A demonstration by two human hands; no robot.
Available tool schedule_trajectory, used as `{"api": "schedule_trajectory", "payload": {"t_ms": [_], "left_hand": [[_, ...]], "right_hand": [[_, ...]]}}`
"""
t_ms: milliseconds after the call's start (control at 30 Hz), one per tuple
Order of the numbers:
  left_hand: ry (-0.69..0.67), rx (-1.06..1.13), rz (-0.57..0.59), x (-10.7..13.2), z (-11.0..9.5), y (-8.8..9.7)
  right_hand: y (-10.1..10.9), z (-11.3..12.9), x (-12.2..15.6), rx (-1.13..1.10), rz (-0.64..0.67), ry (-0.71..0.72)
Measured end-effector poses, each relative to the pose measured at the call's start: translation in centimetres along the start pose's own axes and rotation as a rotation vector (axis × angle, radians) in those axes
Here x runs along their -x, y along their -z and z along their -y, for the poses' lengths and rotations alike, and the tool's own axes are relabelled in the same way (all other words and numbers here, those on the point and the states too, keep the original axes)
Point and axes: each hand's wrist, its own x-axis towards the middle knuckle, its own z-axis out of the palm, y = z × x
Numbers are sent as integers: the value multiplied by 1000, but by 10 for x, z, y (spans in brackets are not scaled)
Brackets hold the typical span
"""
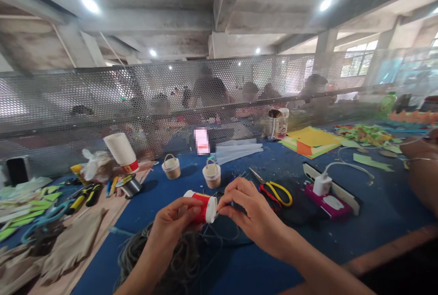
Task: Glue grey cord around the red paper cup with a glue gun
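Note:
A red paper cup with a white rim [207, 208] lies sideways in my left hand [178, 217], whose fingers wrap round it. My right hand [248, 210] pinches at the rim; what sits between its fingertips is too small to make out. Below my hands lies a tangled bundle of grey cord [185, 258], and thin strands run to the right from it. Beyond the cup stand two small cord-wrapped baskets with handles, one basket [211, 177] close by and another basket [171, 170] farther left. Scissors with yellow and red handles [278, 193] lie just past my right hand.
A stack of paper cups [119, 149] leans at the left near a wire spool [130, 186]. Gloves [73, 244] and pliers [85, 197] lie far left. At right are a purple power strip [330, 203], coloured paper [313, 139] and another person's arm [422, 171]. A mesh screen [143, 107] closes the back.

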Motion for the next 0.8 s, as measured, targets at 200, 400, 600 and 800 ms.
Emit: {"api": "schedule_trajectory", "payload": {"t_ms": [200,400,600,800], "left_hand": [[-5,-34,34,-8,9,5],[-66,-128,88,-12,16,7],[-65,-193,83,-8,18,5],[-51,-129,112,-4,12,-1]], "right_hand": [[-1,-1,0,82,24,33],[-4,-1,1,202,62,82],[-4,-2,0,284,92,121],[-2,1,0,299,109,134]]}}
